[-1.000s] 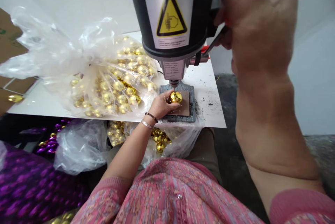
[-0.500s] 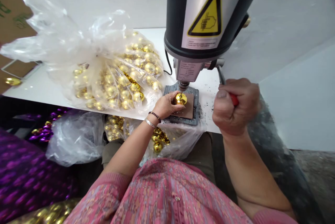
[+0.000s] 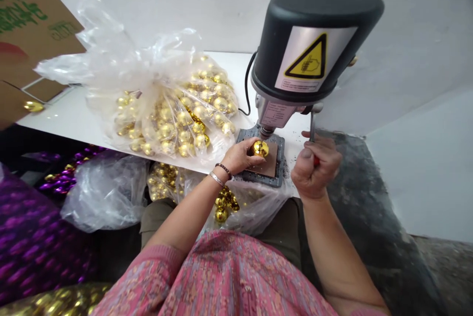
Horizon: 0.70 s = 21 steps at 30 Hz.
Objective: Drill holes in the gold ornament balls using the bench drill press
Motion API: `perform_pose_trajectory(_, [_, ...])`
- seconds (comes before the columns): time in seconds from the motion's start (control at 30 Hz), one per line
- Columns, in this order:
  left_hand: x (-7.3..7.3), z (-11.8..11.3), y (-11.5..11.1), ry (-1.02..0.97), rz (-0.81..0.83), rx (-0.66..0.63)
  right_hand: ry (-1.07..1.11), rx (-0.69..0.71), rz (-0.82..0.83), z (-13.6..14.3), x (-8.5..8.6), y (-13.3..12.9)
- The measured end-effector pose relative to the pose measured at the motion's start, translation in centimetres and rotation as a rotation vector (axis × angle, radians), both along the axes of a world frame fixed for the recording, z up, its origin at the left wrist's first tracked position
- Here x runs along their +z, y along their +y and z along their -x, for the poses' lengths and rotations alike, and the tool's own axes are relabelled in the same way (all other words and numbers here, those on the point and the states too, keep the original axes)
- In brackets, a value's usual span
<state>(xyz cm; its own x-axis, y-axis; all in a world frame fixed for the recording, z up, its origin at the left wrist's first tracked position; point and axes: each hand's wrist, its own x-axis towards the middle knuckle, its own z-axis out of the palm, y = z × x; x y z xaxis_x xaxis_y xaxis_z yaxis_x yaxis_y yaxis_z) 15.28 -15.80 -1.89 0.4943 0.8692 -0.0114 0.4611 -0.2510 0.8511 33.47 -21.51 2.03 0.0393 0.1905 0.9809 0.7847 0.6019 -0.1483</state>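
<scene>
My left hand point(image 3: 242, 157) pinches a shiny gold bauble point(image 3: 260, 148) between thumb and fingers. The bauble is right below the chuck of a black drill press point(image 3: 318, 35), over a brown board point(image 3: 271, 163) on the press's grey base point(image 3: 278, 178). Whether the bit touches the bauble I cannot tell. On the right, my right hand point(image 3: 317, 166) is closed around the press's feed lever point(image 3: 312, 126), whose red grip point(image 3: 317, 160) shows between the fingers.
A clear plastic bag of gold baubles point(image 3: 170, 119) covers the table's left part. Another open bag of gold baubles point(image 3: 221, 207) lies at my lap. A cardboard box point(image 3: 33, 25) stands far left, purple baubles point(image 3: 70, 173) below. Dark shavings are scattered around the base.
The view has shifted, showing more of the press's top. My right hand has moved with the lever, lower and inward. My left hand still holds the bauble under the chuck.
</scene>
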Motion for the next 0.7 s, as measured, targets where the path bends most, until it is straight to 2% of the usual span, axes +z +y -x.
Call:
perform_pose_trajectory(0.07, [0.0, 0.0, 0.0, 0.001, 0.008, -0.001, 0.001, 0.007, 0.000, -0.2, 0.2, 0.0])
perform_pose_trajectory(0.13, [0.2, -0.1, -0.1, 0.000, 0.028, 0.015, 0.010, 0.008, 0.040, -0.3, 1.5, -0.4])
perform_pose_trajectory(0.27, [0.6, -0.4, -0.6, -0.029, 0.042, 0.052, 0.171, -0.073, 0.180, 0.0, 7.1, -1.0])
perform_pose_trajectory(0.33, [0.9, -0.2, -1.1, -0.060, 0.042, 0.069, 0.356, -0.035, 0.321, 0.5, 9.8, -0.8])
perform_pose_trajectory(0.4, [1.2, 0.8, -2.0, -0.078, 0.059, 0.077, 0.506, -0.001, 0.423, 0.9, 11.7, -0.4])
perform_pose_trajectory(0.47, [1.4, 2.6, -3.1, -0.083, 0.108, 0.017, 0.577, 0.013, 0.455, 1.1, 12.4, -0.1])
perform_pose_trajectory(0.6, [2.0, 7.3, -4.7, -0.057, 0.184, -0.174, 0.618, 0.011, 0.397, 1.4, 12.0, 0.2])
perform_pose_trajectory(0.67, [2.4, 9.1, -4.6, -0.040, 0.160, -0.150, 0.622, 0.010, 0.374, 1.5, 11.7, 0.2])
perform_pose_trajectory(0.7, [2.5, 9.6, -4.2, -0.029, 0.138, -0.093, 0.622, 0.011, 0.372, 1.6, 11.7, 0.1])
